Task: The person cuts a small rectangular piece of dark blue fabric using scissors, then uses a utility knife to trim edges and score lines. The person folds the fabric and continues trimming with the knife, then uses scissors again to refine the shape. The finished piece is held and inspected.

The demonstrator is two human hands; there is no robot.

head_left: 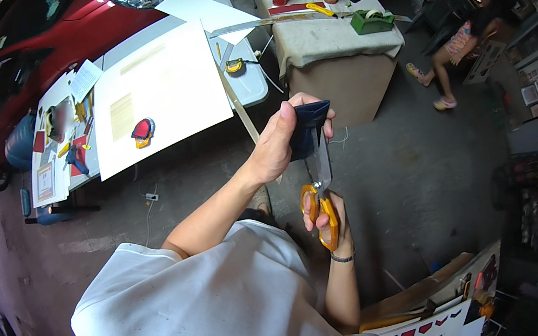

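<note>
A person in a white shirt, seen from above, holds a folded-looking dark blue piece (307,132) in front of the body, above the grey floor. The left hand (277,137) grips it, thumb on the near side and fingers curled round behind. The right hand (338,216), with a band at the wrist, is closed through the orange handles of a pair of scissors (328,224). The blades point up toward the piece and meet its lower right side; whether it lies between them cannot be told. To the left, a large white board (178,74) bears a red and yellow emblem (143,133), with a yellow and black tape measure (235,66) just beyond. Behind that stands a red car (67,34). Straight ahead, a cloth-covered table (304,44) carries a green tape dispenser (371,22) and a yellow cutter (320,9). At upper right is another person (458,47).
</note>
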